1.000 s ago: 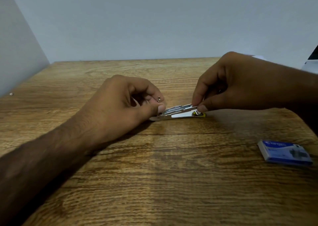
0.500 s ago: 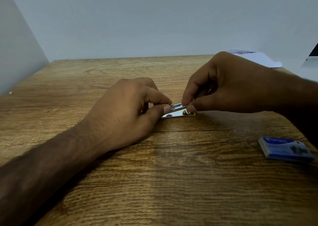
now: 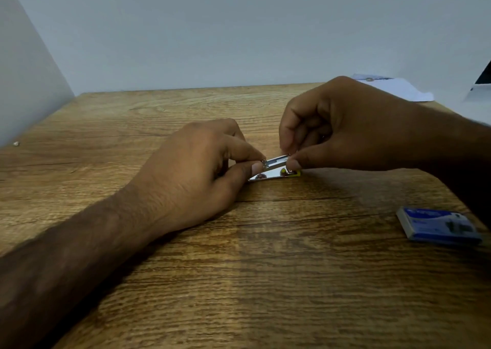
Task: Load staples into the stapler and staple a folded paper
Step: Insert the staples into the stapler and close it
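Observation:
A small metal stapler [image 3: 275,168] with a yellow rear end lies on the wooden table [image 3: 239,269] between both hands. My left hand [image 3: 202,168] pinches its front end between thumb and forefinger. My right hand [image 3: 345,125] pinches the rear end of the stapler's upper metal channel. The base plate shines below the fingers. Any staples in the channel are too small to make out. A white paper [image 3: 398,88] lies at the far right of the table, partly behind my right hand.
A blue staple box [image 3: 438,227] lies near the right edge of the table. A small metal bit [image 3: 16,143] sits at the far left edge. Walls close off the back and left. A white object [image 3: 478,90] stands at the far right.
My left hand has slid right and closed onto the stapler's front end. My right hand has shifted slightly left. The view has shifted, and the paper at the far right has come into sight.

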The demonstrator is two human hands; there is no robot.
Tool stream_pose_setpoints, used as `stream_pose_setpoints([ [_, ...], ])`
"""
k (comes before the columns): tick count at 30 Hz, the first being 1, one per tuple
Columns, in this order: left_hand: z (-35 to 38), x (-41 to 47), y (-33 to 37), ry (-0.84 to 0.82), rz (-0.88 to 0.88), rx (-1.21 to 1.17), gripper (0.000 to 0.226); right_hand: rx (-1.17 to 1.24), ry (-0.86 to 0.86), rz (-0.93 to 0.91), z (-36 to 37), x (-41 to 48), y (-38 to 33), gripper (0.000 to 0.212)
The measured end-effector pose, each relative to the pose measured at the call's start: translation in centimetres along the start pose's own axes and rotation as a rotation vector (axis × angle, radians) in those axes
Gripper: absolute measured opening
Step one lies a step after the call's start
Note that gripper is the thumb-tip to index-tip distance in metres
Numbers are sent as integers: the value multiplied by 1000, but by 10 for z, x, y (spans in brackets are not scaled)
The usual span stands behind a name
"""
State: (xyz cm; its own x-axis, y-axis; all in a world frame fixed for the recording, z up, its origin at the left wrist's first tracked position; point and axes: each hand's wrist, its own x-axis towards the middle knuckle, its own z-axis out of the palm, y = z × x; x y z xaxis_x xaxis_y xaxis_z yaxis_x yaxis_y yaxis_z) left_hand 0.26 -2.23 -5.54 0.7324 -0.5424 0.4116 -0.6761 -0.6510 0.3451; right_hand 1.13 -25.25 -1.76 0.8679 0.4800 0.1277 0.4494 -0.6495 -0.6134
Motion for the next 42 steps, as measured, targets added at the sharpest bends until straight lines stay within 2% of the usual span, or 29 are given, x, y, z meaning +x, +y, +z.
stream_pose_setpoints([
  [4,0,0,0,-10,23,46,29,23,-5,5,1,1,1,30],
  [9,-1,1,-4,-22,7,30,32,22,-10,0,1,2,2,28],
  [13,-14,2,-16,-159,-5,80,48,-23,21,4,-5,1,9,28],
  [17,-28,3,-35,-248,-44,67,24,-69,56,37,-14,1,18,29],
  [19,-29,3,-40,-237,-67,21,13,-77,56,49,-16,1,21,29],
  [22,-26,2,-41,-183,-119,-99,11,-55,62,45,-17,1,22,29],
  [27,-22,4,-40,61,-203,-438,32,96,128,26,-19,-2,15,25],
  [30,-14,3,-34,140,-223,-676,31,214,218,-13,-17,-3,4,23],
  [36,1,3,-19,134,-193,-923,21,446,353,-102,12,-1,-20,27],
  [39,0,2,-16,138,-198,-949,17,493,419,-117,16,0,-24,32],
  [42,0,0,-11,143,-214,-944,14,542,397,-143,17,-1,-24,25],
])
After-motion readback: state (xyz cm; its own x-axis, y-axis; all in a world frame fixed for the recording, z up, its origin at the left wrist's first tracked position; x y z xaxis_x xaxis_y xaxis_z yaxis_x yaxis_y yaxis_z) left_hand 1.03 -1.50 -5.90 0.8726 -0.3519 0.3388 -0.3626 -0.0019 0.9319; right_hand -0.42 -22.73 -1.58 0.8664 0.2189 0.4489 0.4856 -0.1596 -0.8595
